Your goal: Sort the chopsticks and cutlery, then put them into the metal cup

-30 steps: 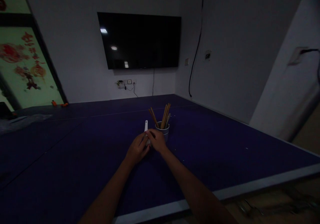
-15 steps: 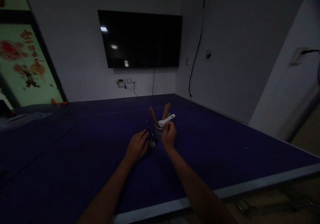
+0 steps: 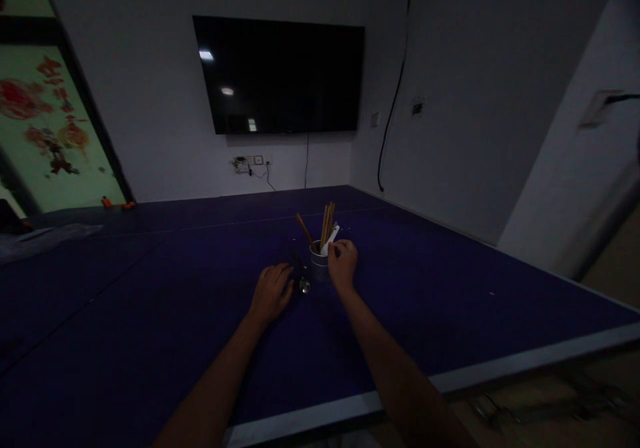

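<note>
- Pale walls [image 3: 160, 108] are enclosing the dim room, and beneath them we are viewing a broad purple surface [image 3: 150, 341], whose light front edge is running nearest us.
- Mounted on the far wall, a dark television [image 3: 280, 78] is reflecting small lights.
- We are resting the left hand [image 3: 270, 293] palm down, its fingers loosely spread and grasping nothing visible; it is lying beside the cup, probably serving as a light support.
- We are holding the right hand [image 3: 343, 261] half curled at the cup's right side, thumb and forefinger bowed toward the white spoon. Whether they are gripping it we cannot tell; the raised pose is probably giving the fingers access over the rim.
- Between the hands, a grey, metallic-looking cup [image 3: 320, 265] is standing upright, its walls presumably keeping the slender pieces together.
- Brown chopsticks [image 3: 327, 225] are leaning inside it, one slanting left and the others bunching toward the right.
- Smooth and glossy, the white spoon [image 3: 330, 239] is tilting rightward, its lower end sitting within the rim.
- Near the left fingertips, a metal spoon [image 3: 305, 286] is lying on the surface, its rounded bowl shining toward us.
</note>
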A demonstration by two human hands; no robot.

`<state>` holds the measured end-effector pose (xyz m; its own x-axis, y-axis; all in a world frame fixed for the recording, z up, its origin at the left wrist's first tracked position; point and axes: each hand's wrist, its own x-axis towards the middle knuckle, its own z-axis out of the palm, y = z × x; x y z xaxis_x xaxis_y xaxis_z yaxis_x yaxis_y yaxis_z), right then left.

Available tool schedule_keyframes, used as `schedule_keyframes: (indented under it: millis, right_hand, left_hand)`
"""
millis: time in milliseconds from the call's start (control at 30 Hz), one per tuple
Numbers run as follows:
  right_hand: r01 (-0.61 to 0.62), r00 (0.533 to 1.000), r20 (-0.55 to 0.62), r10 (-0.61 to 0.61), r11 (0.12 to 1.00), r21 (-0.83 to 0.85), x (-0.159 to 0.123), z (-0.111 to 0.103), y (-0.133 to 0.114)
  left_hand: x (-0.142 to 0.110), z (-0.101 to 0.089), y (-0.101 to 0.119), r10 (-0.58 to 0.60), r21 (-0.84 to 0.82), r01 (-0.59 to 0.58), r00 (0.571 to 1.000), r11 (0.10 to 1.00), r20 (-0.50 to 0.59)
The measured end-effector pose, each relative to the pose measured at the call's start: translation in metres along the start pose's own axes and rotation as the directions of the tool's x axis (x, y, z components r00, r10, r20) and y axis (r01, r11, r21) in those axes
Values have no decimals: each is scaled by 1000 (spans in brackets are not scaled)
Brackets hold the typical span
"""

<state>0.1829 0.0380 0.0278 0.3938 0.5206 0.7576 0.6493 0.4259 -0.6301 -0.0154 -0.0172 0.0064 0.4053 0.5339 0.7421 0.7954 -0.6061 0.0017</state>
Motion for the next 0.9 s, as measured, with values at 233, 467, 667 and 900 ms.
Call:
schedule_keyframes:
  millis: [233,467,667,900]
  right_hand:
    - [-76,997,-6,77,976,-203,-4,-2,-4]
    - [-68,998,-19,66,975,-213,-6,0,-6]
    - [21,1000,-15,-24,986,-165,-3,2,-3]
    - [63,997,67,-48,967,-247,-3,1,0]
  left_hand:
    - [-1,1,-2,-8,-3,8,1000,1000,27]
    - [-1,2,-4,-17,-12,17,999,1000,34]
    - [-1,1,-5,-17,-10,17,998,1000,54]
    - [-1,0,-4,-27,-7,27,997,1000,67]
